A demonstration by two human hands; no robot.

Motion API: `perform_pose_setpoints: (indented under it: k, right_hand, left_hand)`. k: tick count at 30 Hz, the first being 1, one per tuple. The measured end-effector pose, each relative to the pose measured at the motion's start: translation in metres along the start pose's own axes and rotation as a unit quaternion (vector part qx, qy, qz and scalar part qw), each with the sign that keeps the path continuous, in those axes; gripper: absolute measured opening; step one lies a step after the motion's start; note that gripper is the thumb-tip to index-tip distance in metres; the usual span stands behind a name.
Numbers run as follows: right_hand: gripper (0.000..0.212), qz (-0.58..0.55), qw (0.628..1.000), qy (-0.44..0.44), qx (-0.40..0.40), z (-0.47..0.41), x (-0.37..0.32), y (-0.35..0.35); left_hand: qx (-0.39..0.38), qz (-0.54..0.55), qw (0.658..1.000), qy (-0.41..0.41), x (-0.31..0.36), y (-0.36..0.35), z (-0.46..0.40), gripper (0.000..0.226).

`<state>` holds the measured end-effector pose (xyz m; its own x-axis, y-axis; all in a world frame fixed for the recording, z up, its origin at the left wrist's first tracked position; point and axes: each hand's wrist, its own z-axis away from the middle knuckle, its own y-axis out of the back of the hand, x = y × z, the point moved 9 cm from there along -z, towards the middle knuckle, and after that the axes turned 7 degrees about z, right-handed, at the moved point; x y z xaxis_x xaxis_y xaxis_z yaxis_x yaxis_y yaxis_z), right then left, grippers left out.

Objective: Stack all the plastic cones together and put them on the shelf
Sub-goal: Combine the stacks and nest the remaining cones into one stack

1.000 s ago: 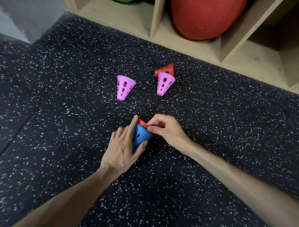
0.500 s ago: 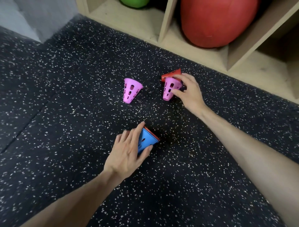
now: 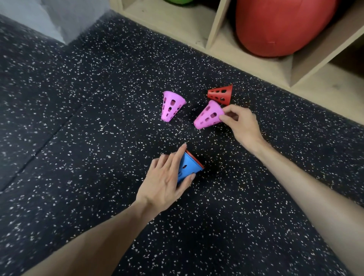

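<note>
One red ball (image 3: 281, 27) fills a shelf (image 3: 216, 49) compartment behind scattered cones.

Big red ball (image 3: 283, 25) & green ball (image 3: 177, 1) in cubbies; speckled black floor (image 3: 78, 138).

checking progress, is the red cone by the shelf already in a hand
No, the red cone lies loose on the floor; the right hand pinches the pink cone beside it.
</note>
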<state>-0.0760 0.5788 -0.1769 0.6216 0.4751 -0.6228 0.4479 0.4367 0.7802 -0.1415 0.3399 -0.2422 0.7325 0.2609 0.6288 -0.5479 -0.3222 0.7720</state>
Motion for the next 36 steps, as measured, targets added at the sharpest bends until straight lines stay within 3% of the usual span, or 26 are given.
perform_pose_setpoints:
  k: [8,13,18,20,24,26,32,34,36]
  right_hand:
    - [0.033,-0.056,0.99,0.031,-0.124,0.072,-0.018,-0.037]
    - [0.02,-0.049,0.974,0.051,-0.217,0.087,-0.026,-0.053]
    - [0.023,-0.03,0.96,0.052,-0.272,0.082,-0.028,-0.058]
    - [0.027,-0.056,0.973,0.03,-0.222,0.062,-0.022,-0.043]
    - [0.03,-0.036,0.999,0.007,-0.002,0.007,0.006,0.004]
    - [0.037,-0.014,1.0,-0.023,0.006,-0.016,0.019,0.006]
    - [0.055,0.023,0.994,-0.061,-0.092,-0.042,0.025,-0.011]
    - [0.053,0.012,0.995,-0.063,-0.076,-0.042,0.024,-0.015]
    - [0.043,0.001,0.998,-0.059,-0.01,-0.039,0.022,-0.008]
  left_hand:
    - [-0.005,-0.013,1.0,0.001,0.0,-0.002,0.0,0.08]
    - [-0.01,-0.023,1.0,-0.001,-0.001,-0.004,0.0,0.084]
    - [-0.006,-0.023,1.0,-0.002,0.001,-0.002,-0.001,0.084]
    - [-0.003,-0.023,1.0,0.0,0.0,-0.002,-0.001,0.081]
    - [-0.004,-0.026,1.0,0.0,-0.001,-0.003,-0.001,0.079]
    - [-0.005,-0.031,1.0,0.001,-0.002,-0.003,-0.001,0.079]
    - [-0.008,-0.036,0.999,0.01,-0.003,-0.004,-0.001,0.079]
    - [-0.009,-0.038,0.999,0.008,-0.002,-0.005,-0.001,0.079]
    - [-0.012,-0.038,0.999,0.008,-0.003,-0.005,-0.001,0.079]
